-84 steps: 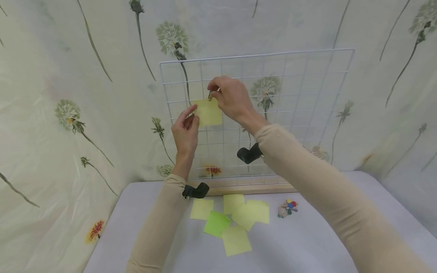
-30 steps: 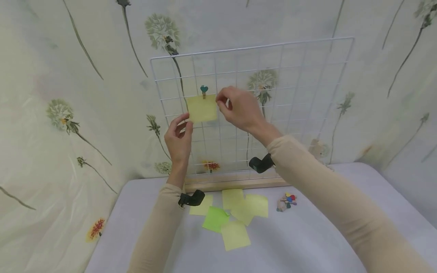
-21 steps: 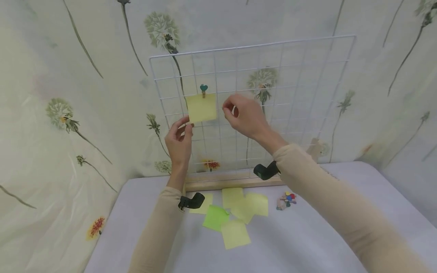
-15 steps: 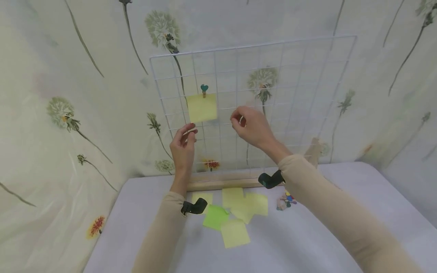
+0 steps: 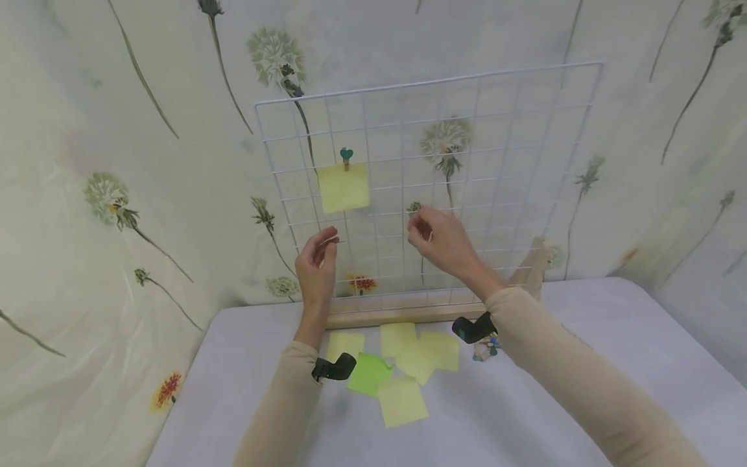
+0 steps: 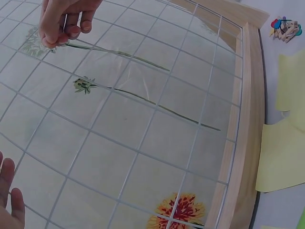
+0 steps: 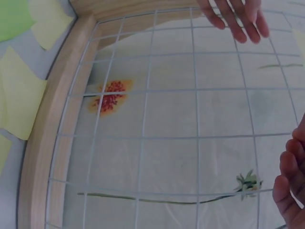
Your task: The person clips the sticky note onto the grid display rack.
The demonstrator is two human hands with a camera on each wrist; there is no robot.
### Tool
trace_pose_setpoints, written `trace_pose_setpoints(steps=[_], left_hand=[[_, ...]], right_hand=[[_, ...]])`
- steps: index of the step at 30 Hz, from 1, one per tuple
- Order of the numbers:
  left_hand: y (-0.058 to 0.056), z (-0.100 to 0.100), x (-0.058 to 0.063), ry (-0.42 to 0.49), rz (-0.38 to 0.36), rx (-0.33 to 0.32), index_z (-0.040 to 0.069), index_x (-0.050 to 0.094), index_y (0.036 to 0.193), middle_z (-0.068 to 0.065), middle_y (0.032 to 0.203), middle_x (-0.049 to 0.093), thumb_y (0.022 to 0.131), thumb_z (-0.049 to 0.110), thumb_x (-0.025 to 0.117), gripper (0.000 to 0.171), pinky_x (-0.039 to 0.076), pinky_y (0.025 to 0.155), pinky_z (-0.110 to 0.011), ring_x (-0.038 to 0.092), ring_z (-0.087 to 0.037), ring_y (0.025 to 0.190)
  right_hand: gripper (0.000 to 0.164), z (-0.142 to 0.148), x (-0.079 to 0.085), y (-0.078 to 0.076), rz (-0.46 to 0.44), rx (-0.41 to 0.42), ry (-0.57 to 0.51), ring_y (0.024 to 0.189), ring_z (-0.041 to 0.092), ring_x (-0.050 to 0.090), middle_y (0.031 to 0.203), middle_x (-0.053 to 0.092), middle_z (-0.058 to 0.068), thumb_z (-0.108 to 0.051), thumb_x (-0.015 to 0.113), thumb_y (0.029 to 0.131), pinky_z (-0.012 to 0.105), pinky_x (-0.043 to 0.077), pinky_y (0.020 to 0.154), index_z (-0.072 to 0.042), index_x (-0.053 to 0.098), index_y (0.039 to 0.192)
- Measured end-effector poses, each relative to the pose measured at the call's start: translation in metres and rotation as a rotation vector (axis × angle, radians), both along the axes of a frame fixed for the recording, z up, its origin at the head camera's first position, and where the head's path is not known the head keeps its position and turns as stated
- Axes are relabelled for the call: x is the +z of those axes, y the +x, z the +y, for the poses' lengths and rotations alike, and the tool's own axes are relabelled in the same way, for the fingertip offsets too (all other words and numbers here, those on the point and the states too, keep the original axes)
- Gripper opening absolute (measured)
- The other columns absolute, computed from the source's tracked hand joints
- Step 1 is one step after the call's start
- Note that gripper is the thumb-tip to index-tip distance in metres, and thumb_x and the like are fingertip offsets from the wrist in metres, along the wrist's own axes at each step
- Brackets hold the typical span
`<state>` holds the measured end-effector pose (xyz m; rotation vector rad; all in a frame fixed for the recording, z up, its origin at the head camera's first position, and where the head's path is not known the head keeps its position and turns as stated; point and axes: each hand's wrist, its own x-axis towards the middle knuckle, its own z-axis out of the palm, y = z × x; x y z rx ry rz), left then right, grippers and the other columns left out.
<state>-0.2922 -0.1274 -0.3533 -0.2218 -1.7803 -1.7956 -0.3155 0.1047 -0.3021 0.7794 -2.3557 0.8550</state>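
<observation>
A yellow sticky note (image 5: 343,188) hangs on the white wire grid (image 5: 388,253), under a small wooden clothespin (image 5: 347,159) topped with a teal heart. Below the note my left hand (image 5: 317,266) is raised in front of the grid, fingers loosely bent and apart from the paper. To the right, my right hand (image 5: 446,243) hovers before the wires with thumb and fingertips drawn loosely together and nothing seen between them. Each wrist view shows both hands, the right (image 6: 66,21) in the left one and the left (image 7: 238,16) in the right one, both without an object.
Several yellow sticky notes (image 5: 403,402) and a green one (image 5: 369,374) lie on the white table (image 5: 467,421). A little heap of colourful clothespins (image 6: 286,29) sits to their right, partly covered by the right wrist camera in the head view. The grid stands in a wooden base (image 5: 403,314).
The right hand has let go of the clothespin on the note and moved down and right. The left hand has left the note's edge and dropped below it. The note stays hanging.
</observation>
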Motion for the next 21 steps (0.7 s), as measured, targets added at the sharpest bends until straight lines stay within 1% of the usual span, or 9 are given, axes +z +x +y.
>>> trace_pose_setpoints(steps=[2, 5, 7, 9, 11, 13, 15, 18, 21], left_hand=[[0.006, 0.001, 0.001, -0.006, -0.008, -0.007, 0.001, 0.062, 0.115, -0.016, 0.116, 0.065, 0.093, 0.003, 0.054, 0.024, 0.046, 0.098, -0.034, 0.063, -0.031, 0.105], [0.015, 0.002, 0.005, -0.022, -0.036, -0.011, -0.003, 0.061, 0.116, -0.017, 0.116, 0.065, 0.092, 0.001, 0.053, 0.025, 0.047, 0.096, -0.035, 0.062, -0.033, 0.106], [0.022, 0.003, 0.007, -0.026, -0.059, -0.023, -0.006, 0.06, 0.116, -0.02, 0.116, 0.064, 0.092, 0.0, 0.053, 0.026, 0.047, 0.097, -0.037, 0.06, -0.035, 0.108], [0.024, 0.003, 0.004, -0.029, -0.079, -0.028, -0.006, 0.059, 0.117, -0.02, 0.116, 0.063, 0.092, 0.0, 0.053, 0.026, 0.046, 0.098, -0.039, 0.06, -0.034, 0.108], [0.023, 0.002, -0.002, -0.022, -0.097, -0.041, -0.006, 0.06, 0.117, -0.02, 0.116, 0.063, 0.092, 0.0, 0.054, 0.026, 0.046, 0.098, -0.04, 0.06, -0.034, 0.109], [0.018, 0.001, -0.012, -0.018, -0.111, -0.047, -0.003, 0.061, 0.115, -0.019, 0.116, 0.063, 0.092, 0.002, 0.055, 0.025, 0.046, 0.097, -0.039, 0.06, -0.031, 0.109], [0.014, 0.0, -0.022, -0.02, -0.128, -0.044, 0.0, 0.062, 0.114, -0.017, 0.117, 0.063, 0.092, 0.003, 0.056, 0.023, 0.046, 0.096, -0.035, 0.06, -0.028, 0.109], [0.01, 0.001, -0.034, -0.045, -0.15, -0.026, 0.006, 0.063, 0.113, -0.011, 0.116, 0.064, 0.091, 0.005, 0.057, 0.023, 0.047, 0.094, -0.031, 0.061, -0.023, 0.108], [0.01, 0.003, -0.041, -0.079, -0.162, -0.013, 0.009, 0.063, 0.113, -0.007, 0.117, 0.064, 0.091, 0.006, 0.057, 0.023, 0.047, 0.094, -0.033, 0.06, -0.021, 0.107]], right_hand=[[0.008, 0.004, -0.006, 0.0, -0.004, -0.001, -0.009, 0.066, 0.013, 0.052, 0.075, 0.06, 0.003, -0.009, 0.053, 0.088, 0.026, 0.043, 0.06, -0.008, 0.06, 0.085], [0.007, 0.009, -0.014, 0.001, -0.013, -0.002, -0.026, 0.066, 0.012, 0.052, 0.075, 0.06, 0.002, -0.009, 0.054, 0.088, 0.025, 0.044, 0.06, -0.008, 0.061, 0.086], [0.007, 0.013, -0.02, 0.001, -0.019, -0.006, -0.038, 0.066, 0.012, 0.052, 0.074, 0.061, 0.002, -0.009, 0.054, 0.087, 0.024, 0.044, 0.06, -0.009, 0.061, 0.085], [0.007, 0.017, -0.024, 0.001, -0.027, -0.011, -0.048, 0.066, 0.012, 0.052, 0.074, 0.061, 0.002, -0.009, 0.055, 0.087, 0.024, 0.044, 0.06, -0.009, 0.061, 0.086], [0.006, 0.02, -0.028, 0.002, -0.036, -0.016, -0.057, 0.066, 0.011, 0.052, 0.074, 0.061, 0.001, -0.01, 0.055, 0.087, 0.024, 0.045, 0.06, -0.009, 0.062, 0.086], [0.007, 0.024, -0.032, 0.003, -0.042, -0.021, -0.062, 0.066, 0.011, 0.052, 0.075, 0.061, 0.001, -0.01, 0.056, 0.088, 0.025, 0.045, 0.061, -0.009, 0.062, 0.086], [0.007, 0.028, -0.036, 0.005, -0.051, -0.024, -0.067, 0.067, 0.011, 0.053, 0.075, 0.062, 0.001, -0.011, 0.056, 0.089, 0.025, 0.046, 0.061, -0.009, 0.062, 0.087], [0.008, 0.034, -0.041, 0.006, -0.064, -0.032, -0.072, 0.067, 0.011, 0.053, 0.076, 0.063, 0.001, -0.01, 0.056, 0.09, 0.024, 0.046, 0.061, -0.008, 0.063, 0.088], [0.007, 0.04, -0.046, 0.009, -0.09, -0.046, -0.084, 0.068, 0.011, 0.053, 0.077, 0.063, 0.001, -0.01, 0.056, 0.09, 0.024, 0.045, 0.061, -0.009, 0.063, 0.089]])
